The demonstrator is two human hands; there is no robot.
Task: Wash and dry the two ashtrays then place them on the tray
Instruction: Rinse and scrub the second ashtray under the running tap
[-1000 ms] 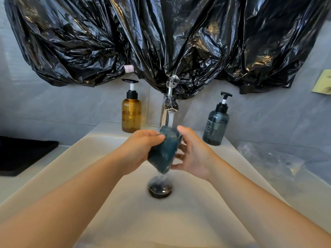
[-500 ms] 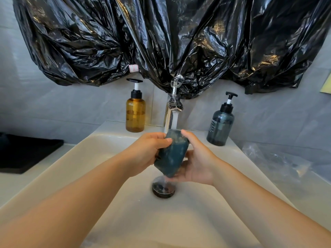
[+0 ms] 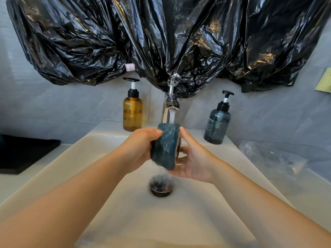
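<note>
Ashtray (image 3: 165, 145) turned upright; left fingers (image 3: 156, 131) grip it; right fingers (image 3: 187, 139), straight, touch it.

ashtray (image 3: 164, 145): inside turned away, unseen | left hand (image 3: 141, 149): fingers hidden behind ashtray | black tray (image 3: 23, 154): cut by left edge

White letters ending in "MPOO" are running up the blue-grey pump bottle (image 3: 217, 126) standing at the sink's (image 3: 114, 126) back right corner; its smaller print is reading as a blur.
</note>
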